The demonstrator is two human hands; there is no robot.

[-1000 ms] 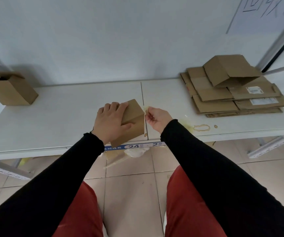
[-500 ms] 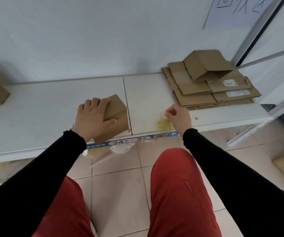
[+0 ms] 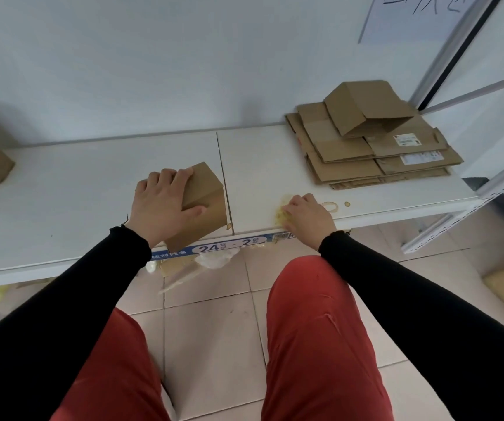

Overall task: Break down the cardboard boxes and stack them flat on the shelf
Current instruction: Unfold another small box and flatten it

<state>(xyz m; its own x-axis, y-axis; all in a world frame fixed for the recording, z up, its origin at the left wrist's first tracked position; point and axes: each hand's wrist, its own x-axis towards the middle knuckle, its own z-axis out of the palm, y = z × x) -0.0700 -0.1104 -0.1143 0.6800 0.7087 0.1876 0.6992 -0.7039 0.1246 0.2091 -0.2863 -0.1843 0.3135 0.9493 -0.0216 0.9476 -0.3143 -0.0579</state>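
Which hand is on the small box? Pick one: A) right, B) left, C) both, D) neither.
B: the left hand grips the small box at the shelf edge, while the right hand sits apart on yellowish tape.

On the shelf [image 3: 77, 189], a small box [image 3: 206, 194] sits at the front edge, flattened boxes [image 3: 366, 147] stacked far right.

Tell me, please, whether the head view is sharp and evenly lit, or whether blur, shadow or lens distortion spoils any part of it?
Head view: soft, even light without glare; a faint shadow on the wall behind the flattened stack; the shelf edge bows from wide-angle distortion; the left hand and small box look slightly soft.
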